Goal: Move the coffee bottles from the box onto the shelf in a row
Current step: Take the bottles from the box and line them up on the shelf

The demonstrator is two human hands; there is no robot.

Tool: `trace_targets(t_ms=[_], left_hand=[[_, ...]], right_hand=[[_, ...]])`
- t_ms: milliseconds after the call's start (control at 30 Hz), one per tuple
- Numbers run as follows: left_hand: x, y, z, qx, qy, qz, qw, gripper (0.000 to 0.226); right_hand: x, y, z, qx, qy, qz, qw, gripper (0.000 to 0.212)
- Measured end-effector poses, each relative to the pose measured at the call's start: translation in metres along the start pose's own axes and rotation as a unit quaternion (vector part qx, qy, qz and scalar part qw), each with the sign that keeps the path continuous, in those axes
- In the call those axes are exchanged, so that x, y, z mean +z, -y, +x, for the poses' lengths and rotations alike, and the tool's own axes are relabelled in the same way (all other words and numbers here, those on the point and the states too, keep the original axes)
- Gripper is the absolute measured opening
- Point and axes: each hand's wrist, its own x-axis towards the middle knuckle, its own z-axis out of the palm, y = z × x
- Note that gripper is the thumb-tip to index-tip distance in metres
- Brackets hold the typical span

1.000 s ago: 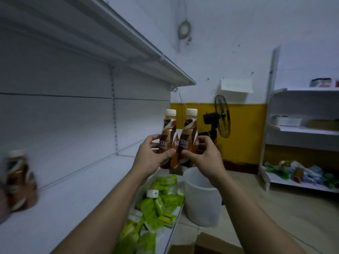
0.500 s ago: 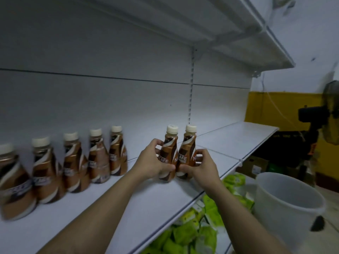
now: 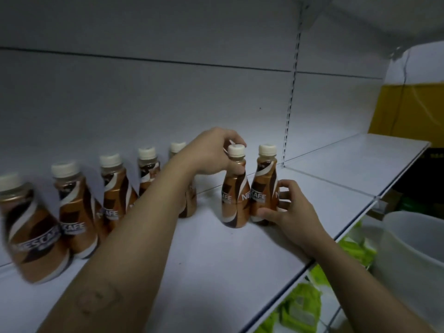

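Two brown coffee bottles with cream caps stand side by side on the white shelf (image 3: pixel 216 265). My left hand (image 3: pixel 211 152) grips the neck of the left bottle (image 3: pixel 235 195), just under its cap. My right hand (image 3: pixel 290 207) holds the lower body of the right bottle (image 3: pixel 263 186) from the right side. Both bottles look upright with their bases on the shelf. A row of several more coffee bottles (image 3: pixel 77 212) runs along the shelf's back to the left, partly hidden behind my left forearm. The box is out of view.
An upper shelf (image 3: pixel 384 18) hangs overhead. Bare shelf surface (image 3: pixel 355 162) stretches to the right past a slotted upright. Below the shelf edge lie green packets (image 3: pixel 300 306) on a lower shelf, and a white bucket (image 3: pixel 413 248) stands at the right.
The two bottles went from mid-air to standing on the shelf. My left hand slid from the left bottle's body up to its neck. The view swung left and closer to the shelf.
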Motion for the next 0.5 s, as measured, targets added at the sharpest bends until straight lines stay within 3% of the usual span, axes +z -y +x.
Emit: trace_targets(t_ms=[133, 400, 500], left_hand=[[0.002, -0.001, 0.013, 0.001, -0.044, 0.128, 0.991, 0.042], [-0.003, 0.031, 0.023, -0.042, -0.164, 0.380, 0.909, 0.040], [-0.005, 0.040, 0.025, -0.064, -0.191, 0.421, 0.885, 0.037]], right_hand=[[0.004, 0.002, 0.007, 0.002, 0.012, -0.030, 0.999, 0.061], [0.051, 0.022, 0.059, 0.037, 0.034, -0.086, 0.995, 0.060], [0.075, 0.029, 0.076, 0.033, 0.025, -0.099, 0.994, 0.058]])
